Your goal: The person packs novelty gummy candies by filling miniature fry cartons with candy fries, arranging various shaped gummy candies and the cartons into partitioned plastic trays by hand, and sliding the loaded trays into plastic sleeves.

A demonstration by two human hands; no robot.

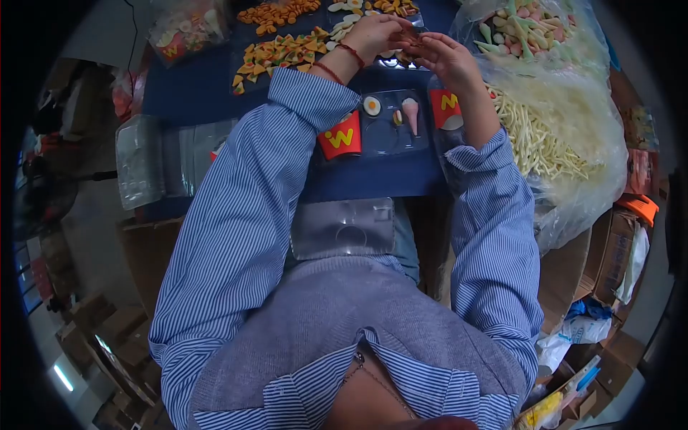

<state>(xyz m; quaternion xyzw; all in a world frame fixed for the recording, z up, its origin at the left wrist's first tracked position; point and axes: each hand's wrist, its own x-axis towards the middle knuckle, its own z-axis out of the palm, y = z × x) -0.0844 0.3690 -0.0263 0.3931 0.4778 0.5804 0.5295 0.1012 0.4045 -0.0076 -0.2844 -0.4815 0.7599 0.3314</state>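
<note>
My left hand (374, 37), with red bracelets at the wrist, reaches to the back of the table with its fingers pinched together. Beside it my right hand (453, 63) is closed too, its fingertips meeting the left ones. Between them is a small reddish-brown piece (411, 37) whose kind I cannot make out. Nearer me lies a clear plastic tray (387, 143) holding a toy fried egg (371, 106), a pink-and-white ice cream piece (410, 113) and a tiny layered piece (398, 118). A red fries box (340, 136) with a yellow logo sits at its left.
Piles of orange pieces (276, 16) and pizza-slice pieces (279, 56) lie at the back. On the right are bags of pale fries (541, 136) and pastel pieces (523, 32), beside another red box (446, 109). Stacked clear trays (172, 161) stand left; one clear tray (342, 228) rests on my lap.
</note>
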